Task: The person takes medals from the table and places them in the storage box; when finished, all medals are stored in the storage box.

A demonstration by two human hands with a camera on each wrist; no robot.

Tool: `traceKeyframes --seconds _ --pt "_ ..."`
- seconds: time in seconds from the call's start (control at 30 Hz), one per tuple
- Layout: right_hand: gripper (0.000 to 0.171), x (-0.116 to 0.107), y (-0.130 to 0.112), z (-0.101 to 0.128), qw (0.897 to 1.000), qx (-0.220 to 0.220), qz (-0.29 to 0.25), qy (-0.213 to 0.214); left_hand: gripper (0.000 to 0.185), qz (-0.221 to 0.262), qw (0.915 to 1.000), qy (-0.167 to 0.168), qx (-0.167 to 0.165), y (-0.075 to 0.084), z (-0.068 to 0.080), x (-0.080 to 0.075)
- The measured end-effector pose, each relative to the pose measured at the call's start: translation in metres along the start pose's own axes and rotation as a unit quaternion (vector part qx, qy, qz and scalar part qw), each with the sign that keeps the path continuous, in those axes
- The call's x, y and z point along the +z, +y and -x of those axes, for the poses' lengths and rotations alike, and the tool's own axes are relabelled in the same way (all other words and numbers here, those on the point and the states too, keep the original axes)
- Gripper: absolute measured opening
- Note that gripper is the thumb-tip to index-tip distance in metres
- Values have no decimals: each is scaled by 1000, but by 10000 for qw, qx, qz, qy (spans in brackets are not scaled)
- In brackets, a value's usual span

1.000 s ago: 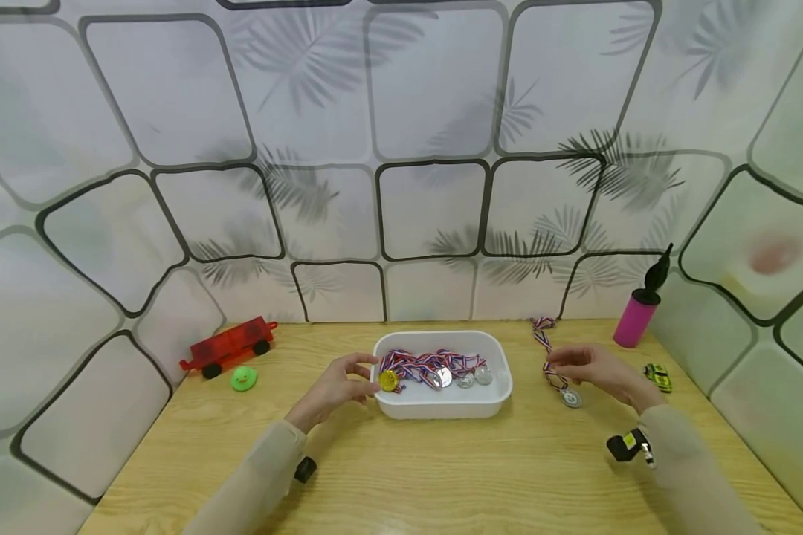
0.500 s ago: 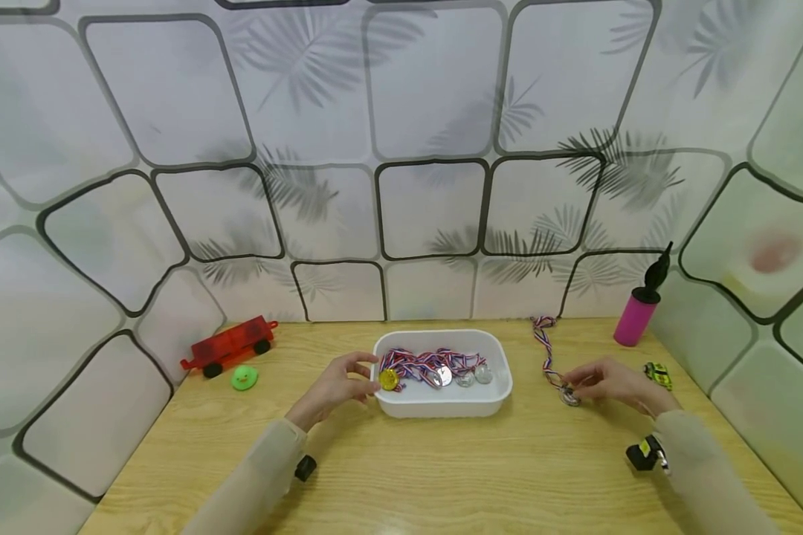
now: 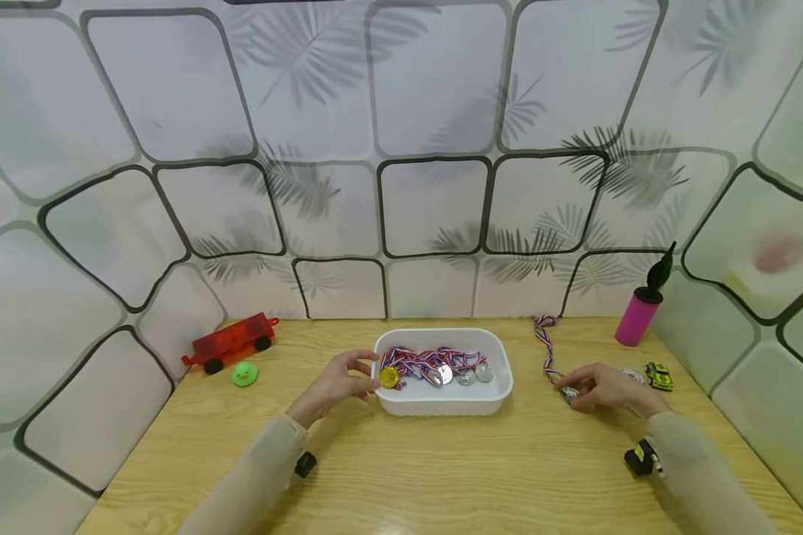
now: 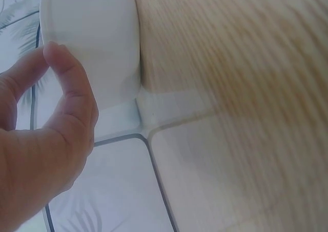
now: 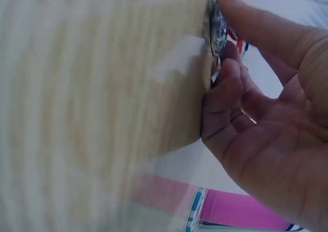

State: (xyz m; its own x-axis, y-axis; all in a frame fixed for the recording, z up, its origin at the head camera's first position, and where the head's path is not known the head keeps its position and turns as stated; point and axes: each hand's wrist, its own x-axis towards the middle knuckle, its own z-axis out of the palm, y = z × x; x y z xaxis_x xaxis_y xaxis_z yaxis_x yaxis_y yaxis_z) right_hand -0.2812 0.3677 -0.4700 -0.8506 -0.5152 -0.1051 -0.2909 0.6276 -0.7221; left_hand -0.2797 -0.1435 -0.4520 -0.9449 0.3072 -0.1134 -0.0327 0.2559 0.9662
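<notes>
Step in hand, my read: sorting medals out of the white rectangular plastic tub (image 3: pixel 442 401). One silver round medal on a red-white-blue striped ribbon (image 3: pixel 567 394) is out, on the table right of the tub.

R hand (image 3: pixel 605 388): thumb + fingers pinching that silver medal disc at table level. Right wrist view confirms it: disc edge (image 5: pixel 218 24) clamped between fingertip and thumb, touching the wood. Its ribbon trails back toward the wall, loose end bunched at (image 3: pixel 544 322).

L hand (image 3: pixel 334 386): fingers curled at the tub's left end, thumb + fingertips at the rim just beside the gold round medal (image 3: pixel 389 377). Left wrist view shows the thumb against the tub's outer wall (image 4: pixel 92 42); whether it actually pinches the gold medal or just steadies the tub, can't tell.

Rest of the medals w/ ribbons are tangled in the tub.

Next move, judgement only: R hand needs to let go clean w/o dragging the ribbon. Ribbons in the tub are intertwined, so lifting the gold one likely pulls others along; keep the tub braced.

Surface/room: light wood-grain table (image 3: pixel 401 475), walls in pale sheeting w/ dark rounded-tile outlines + palm-leaf print. Far left: red translucent toy wagon (image 3: pixel 230 342), green rubber duck (image 3: pixel 244 374). Far right: pink cylindrical pump w/ black nozzle (image 3: pixel 638 312), small yellow-green toy car (image 3: pixel 659 376).
</notes>
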Motion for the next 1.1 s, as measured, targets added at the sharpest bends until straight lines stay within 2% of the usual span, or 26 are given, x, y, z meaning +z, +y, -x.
traceKeyframes --seconds 0.07,0.3,0.67,0.8,0.93,1.1 --pt "39 2 -2 0 9999 -83 72 11 54 -5 10000 13 -11 0 0 1" --pt "39 6 -7 0 9998 62 164 106 54 -29 10000 20 -26 1 1 0" --pt "30 5 -5 -1 9997 61 186 116 56 -42 10000 -45 32 0 1 0" --pt "31 5 -4 -1 9998 181 -83 96 56 -14 10000 -62 25 1 2 0" --pt "35 5 -3 -3 9978 352 -569 17 56 -28 10000 -32 5 1 2 0" --pt "46 3 -6 -3 9891 529 -1373 -81 56 -51 10000 -18 -1 2 1 0"
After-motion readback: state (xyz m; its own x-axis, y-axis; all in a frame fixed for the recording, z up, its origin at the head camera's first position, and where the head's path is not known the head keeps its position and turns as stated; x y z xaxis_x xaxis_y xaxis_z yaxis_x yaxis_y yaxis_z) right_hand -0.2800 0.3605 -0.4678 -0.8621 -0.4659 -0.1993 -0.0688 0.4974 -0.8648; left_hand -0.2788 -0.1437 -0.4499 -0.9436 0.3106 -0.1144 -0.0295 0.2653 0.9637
